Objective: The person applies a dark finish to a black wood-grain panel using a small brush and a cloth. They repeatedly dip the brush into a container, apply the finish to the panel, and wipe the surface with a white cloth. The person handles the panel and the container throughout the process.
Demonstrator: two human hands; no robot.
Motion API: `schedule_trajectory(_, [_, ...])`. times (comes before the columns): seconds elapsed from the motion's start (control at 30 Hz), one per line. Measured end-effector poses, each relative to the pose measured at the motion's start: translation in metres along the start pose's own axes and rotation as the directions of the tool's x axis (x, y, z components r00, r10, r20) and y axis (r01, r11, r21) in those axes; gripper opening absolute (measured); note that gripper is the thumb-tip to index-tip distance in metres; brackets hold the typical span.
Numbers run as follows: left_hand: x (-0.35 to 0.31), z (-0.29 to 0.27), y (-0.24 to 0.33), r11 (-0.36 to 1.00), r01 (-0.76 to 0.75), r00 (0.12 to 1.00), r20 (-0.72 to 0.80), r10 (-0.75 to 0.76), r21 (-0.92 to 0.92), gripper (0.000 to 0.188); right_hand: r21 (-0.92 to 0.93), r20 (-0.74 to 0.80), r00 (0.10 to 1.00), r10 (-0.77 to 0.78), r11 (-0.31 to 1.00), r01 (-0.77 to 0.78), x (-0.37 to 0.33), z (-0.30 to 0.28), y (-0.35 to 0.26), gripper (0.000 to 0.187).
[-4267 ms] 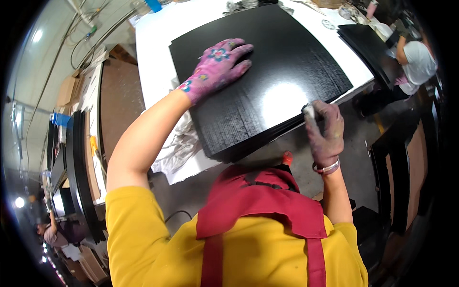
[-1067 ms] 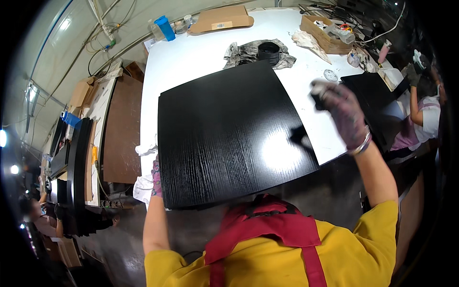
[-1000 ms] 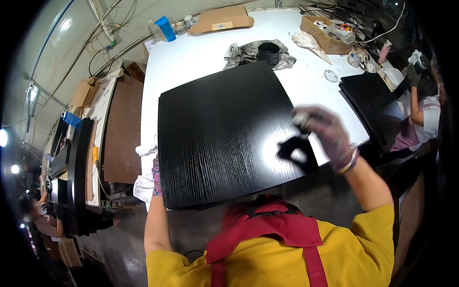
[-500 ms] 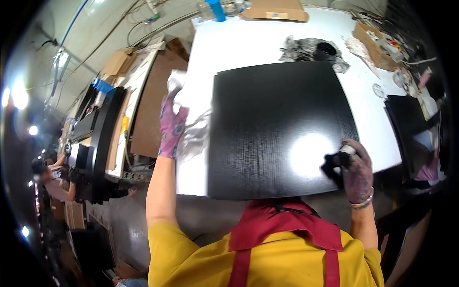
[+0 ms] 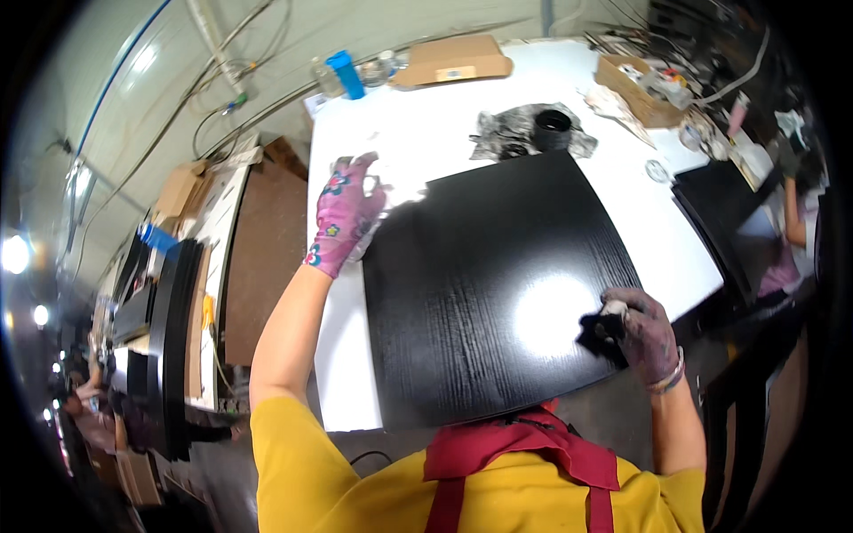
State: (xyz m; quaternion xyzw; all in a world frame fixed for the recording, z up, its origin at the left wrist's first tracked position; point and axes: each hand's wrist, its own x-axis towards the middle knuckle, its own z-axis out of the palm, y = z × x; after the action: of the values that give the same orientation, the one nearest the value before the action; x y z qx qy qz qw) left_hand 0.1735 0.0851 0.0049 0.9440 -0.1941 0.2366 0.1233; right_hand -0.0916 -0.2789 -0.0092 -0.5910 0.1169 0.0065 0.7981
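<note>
A large glossy black panel [image 5: 471, 275] lies on the white table [image 5: 342, 391] in front of me. My right hand [image 5: 649, 333], in a dark-stained pink glove, grips a wad of cloth [image 5: 611, 322], white on top and black below, at the panel's near right edge. My left hand [image 5: 346, 213], in a pink flowered glove, is closed around a crumpled white rag [image 5: 378, 194] at the panel's far left corner. Past the far edge, a round black container [image 5: 552, 131] stands on a black-smeared sheet [image 5: 498, 126].
At the back are a blue cup [image 5: 346, 75] and an open cardboard box [image 5: 458, 60]. A cardboard box of odds and ends [image 5: 644, 93] sits far right, with black panels [image 5: 724, 204] nearer. On the left stand a brown board [image 5: 271, 258] and stacked black panels [image 5: 173, 338].
The view has shifted. My left hand has come from beside the panel to its far left corner, with the white rag. The right hand stays near the right edge with the cloth wad.
</note>
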Motion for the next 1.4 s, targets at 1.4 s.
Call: schedule_trajectory(1.4, [0.073, 0.061, 0.082, 0.865, -0.372, 0.917, 0.279, 0.286, 0.335, 0.032, -0.026, 0.242, 0.970, 0.004, 1.000, 0.002, 0.018, -0.043, -0.004, 0.040])
